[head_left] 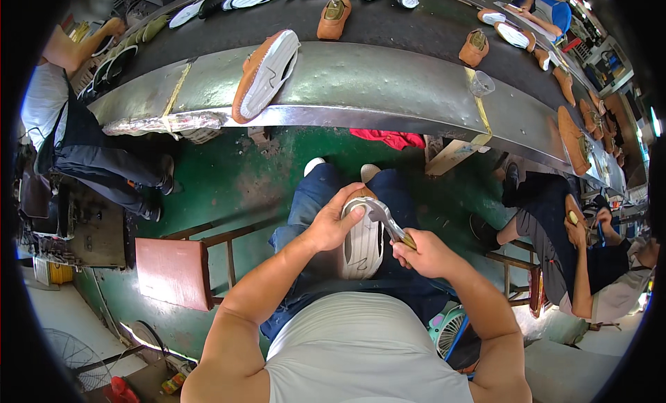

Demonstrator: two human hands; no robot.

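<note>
1. Gripping the toe end of a tan shoe [363, 254] with the left hand [334, 222], with fingers wrapped round its edge and thumb pressed down near the tool's head.
2. Holding that shoe over the lap, white sole upward.
3. Clasping a curved metal tool [394, 229] in the right hand [424, 252], with fingers curled tight round the handle; covering part of the toe end with its head.
4. Facing a metal-edged bench [388, 77] beyond the knees, with a tan-and-white shoe [267, 77] lying across its edge.
5. Seen farther right on it: a clear cup [481, 84] near a small tan shoe [474, 49].
6. Lying beneath: a red cloth [392, 137].
7. Blocking floor space at left: a stool [172, 271]; at right: a seated co-worker [555, 250].
</note>
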